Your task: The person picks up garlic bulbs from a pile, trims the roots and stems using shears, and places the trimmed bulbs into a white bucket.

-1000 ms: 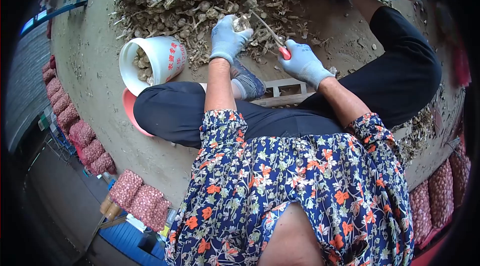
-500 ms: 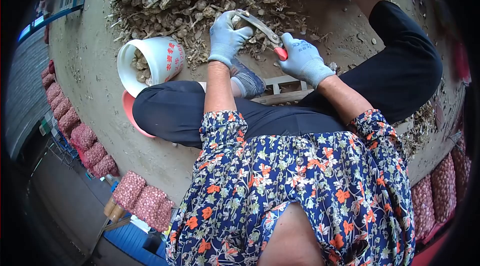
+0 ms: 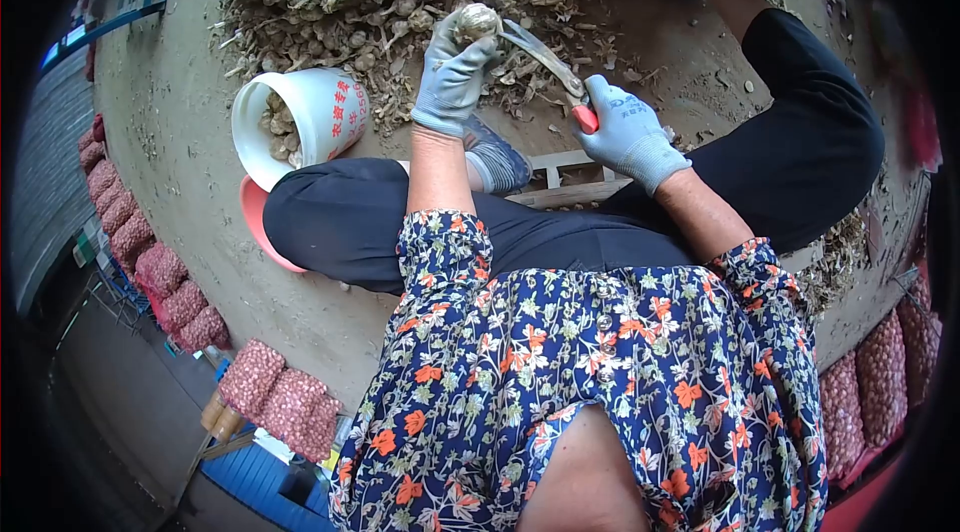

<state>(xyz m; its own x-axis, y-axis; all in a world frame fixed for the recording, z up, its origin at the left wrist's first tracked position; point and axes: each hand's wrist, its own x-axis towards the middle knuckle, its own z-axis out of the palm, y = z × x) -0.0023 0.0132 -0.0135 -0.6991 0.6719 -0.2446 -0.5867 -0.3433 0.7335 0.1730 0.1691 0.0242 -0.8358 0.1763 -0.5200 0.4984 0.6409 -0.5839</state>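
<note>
Between two gloved hands (image 3: 540, 97), one bulb (image 3: 477, 23), one red-handled blade (image 3: 545, 57).

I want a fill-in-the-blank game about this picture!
The left hand holds a bulb of ____.
The right hand holds a tool with a ____ handle.
The bucket with red writing is coloured ____.
Both hands are wearing ____.

Missing words: garlic; red; white; gloves.
</note>
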